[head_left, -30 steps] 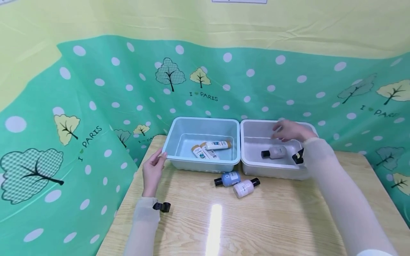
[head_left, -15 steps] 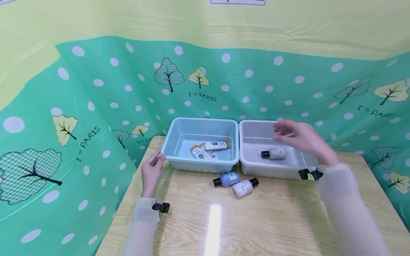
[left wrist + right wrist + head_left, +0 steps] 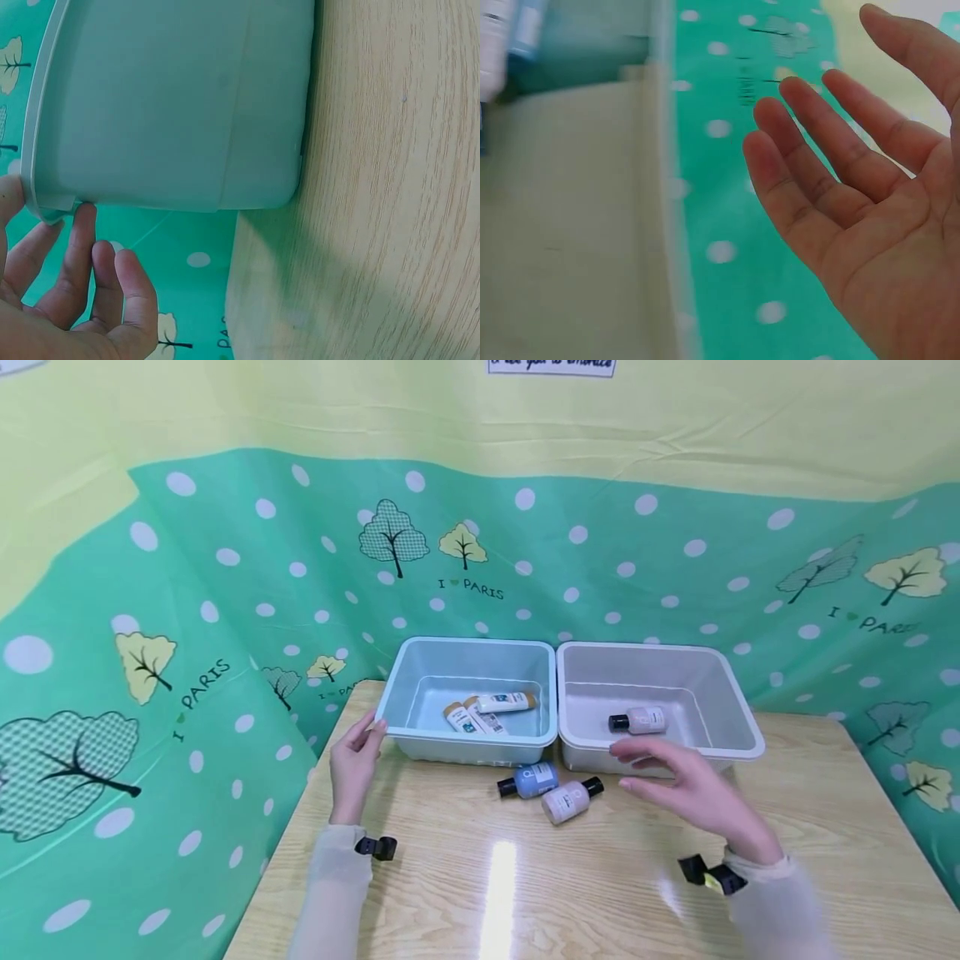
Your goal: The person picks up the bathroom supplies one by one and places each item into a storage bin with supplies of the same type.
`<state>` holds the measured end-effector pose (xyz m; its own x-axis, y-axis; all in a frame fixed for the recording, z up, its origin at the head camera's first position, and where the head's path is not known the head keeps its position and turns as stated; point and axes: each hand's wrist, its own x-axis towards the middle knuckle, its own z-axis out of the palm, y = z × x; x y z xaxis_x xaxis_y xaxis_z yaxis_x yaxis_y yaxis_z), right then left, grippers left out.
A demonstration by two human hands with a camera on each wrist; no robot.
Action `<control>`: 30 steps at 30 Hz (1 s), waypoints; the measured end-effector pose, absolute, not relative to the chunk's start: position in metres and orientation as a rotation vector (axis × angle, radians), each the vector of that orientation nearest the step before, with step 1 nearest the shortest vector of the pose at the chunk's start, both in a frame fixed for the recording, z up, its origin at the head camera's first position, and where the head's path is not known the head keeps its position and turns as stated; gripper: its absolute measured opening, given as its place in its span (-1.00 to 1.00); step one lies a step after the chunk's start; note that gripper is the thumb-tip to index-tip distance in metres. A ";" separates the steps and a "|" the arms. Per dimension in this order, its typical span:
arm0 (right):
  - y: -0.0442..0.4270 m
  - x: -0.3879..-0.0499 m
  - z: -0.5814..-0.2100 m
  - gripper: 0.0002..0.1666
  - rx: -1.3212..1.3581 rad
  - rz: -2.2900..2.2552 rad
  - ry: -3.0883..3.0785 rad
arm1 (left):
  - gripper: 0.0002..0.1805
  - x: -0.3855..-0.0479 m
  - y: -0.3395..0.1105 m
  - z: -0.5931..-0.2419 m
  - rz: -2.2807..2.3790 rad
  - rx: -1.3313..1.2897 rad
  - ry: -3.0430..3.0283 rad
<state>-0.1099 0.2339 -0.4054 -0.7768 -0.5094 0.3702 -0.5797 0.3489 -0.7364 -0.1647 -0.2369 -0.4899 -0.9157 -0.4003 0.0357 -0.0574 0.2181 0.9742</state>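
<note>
My left hand (image 3: 354, 772) pinches the front left corner of the light blue bin (image 3: 465, 748), thumb at the rim and fingers below it in the left wrist view. Three white tubes with tan caps (image 3: 506, 702) lie inside that bin. My right hand (image 3: 693, 789), holding nothing, hovers before the grey bin (image 3: 652, 664) with fingers apart and relaxed. A pale pink bottle with a black cap (image 3: 647, 720) lies on its side in the grey bin. On the table in front lie a blue bottle (image 3: 536, 779) and another pale pink bottle (image 3: 567, 803), both black-capped.
The two bins stand side by side at the back of the wooden table (image 3: 435, 868). Behind and to the left hangs a green and yellow cloth (image 3: 247, 577) with dots and printed trees. A bright light reflection crosses the tabletop.
My right hand has drawn back from above the grey bin, toward me and down, to a spot in front of it. The left hand stays at the blue bin's corner.
</note>
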 end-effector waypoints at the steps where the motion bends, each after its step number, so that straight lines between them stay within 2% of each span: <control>1: 0.233 -0.108 -0.414 -0.48 1.000 1.433 -2.528 | -0.38 -0.165 -0.237 -0.490 -1.756 0.428 -2.214; 7: 0.235 -0.104 -0.467 -0.54 0.886 1.565 -2.561 | -0.38 -0.165 -0.237 -0.488 -1.765 0.429 -2.212; 11: 0.235 -0.105 -0.490 -0.55 0.792 1.662 -2.563 | -0.39 -0.165 -0.237 -0.488 -1.766 0.436 -2.218; 22: 0.231 -0.117 -0.525 -0.50 0.600 1.793 -2.607 | -0.39 -0.164 -0.238 -0.490 -1.780 0.425 -2.205; 30: 0.223 -0.127 -0.539 -0.45 0.613 1.781 -2.643 | -0.40 -0.165 -0.237 -0.490 -1.771 0.437 -2.206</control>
